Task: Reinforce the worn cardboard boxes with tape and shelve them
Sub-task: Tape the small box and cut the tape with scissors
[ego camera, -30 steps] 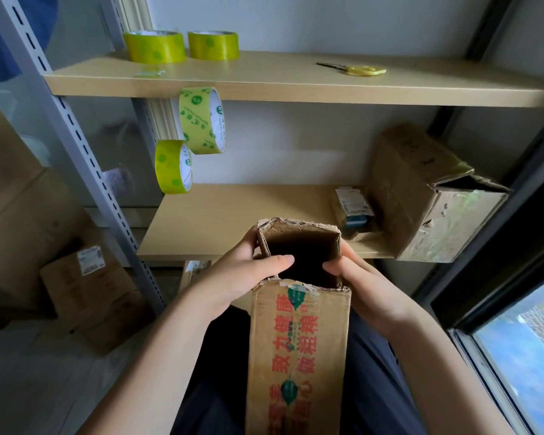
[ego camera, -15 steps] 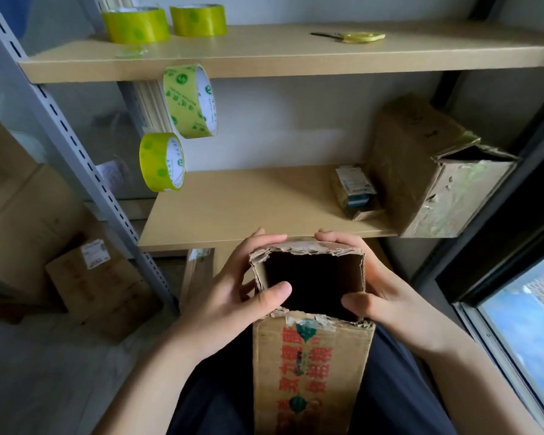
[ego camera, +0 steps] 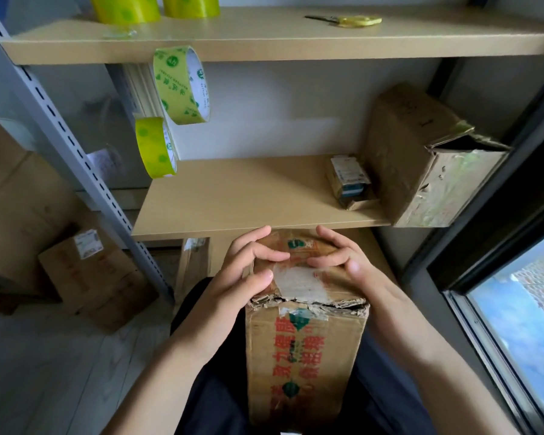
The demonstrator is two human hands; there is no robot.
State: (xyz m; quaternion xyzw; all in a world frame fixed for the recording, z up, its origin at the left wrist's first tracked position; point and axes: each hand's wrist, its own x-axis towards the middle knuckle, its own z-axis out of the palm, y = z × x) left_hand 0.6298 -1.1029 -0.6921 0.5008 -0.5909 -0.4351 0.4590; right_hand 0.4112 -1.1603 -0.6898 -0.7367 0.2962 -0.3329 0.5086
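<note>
Both hands press down the end flaps of a worn cardboard box [ego camera: 305, 350] standing on end in the person's lap, at 6 o'clock in the head view. Left hand [ego camera: 245, 274] lies curled over the flaps' left edge, thumb laid flat on the top; right hand [ego camera: 343, 265] arches over from 3 o'clock, fingertips [ego camera: 316, 263] bearing on the closed flap, neither one gripping. A patch of old tape [ego camera: 299, 284] shows between them, above the frayed near edge [ego camera: 308, 304].

To do this well, the flaps would likely need holding flush with one hand while the other reaches for tape, and the torn near edge looks the place most in want of a strip.

Two tape rolls [ego camera: 181, 86] hang at 11 o'clock under the upper shelf [ego camera: 296, 42]; two more [ego camera: 124, 7] sit on it, with yellow-handled scissors [ego camera: 349, 21] at 1 o'clock. On the middle shelf [ego camera: 233, 196], at 2 o'clock, a battered large box [ego camera: 421, 158] stands beside a small carton [ego camera: 349, 180].
</note>
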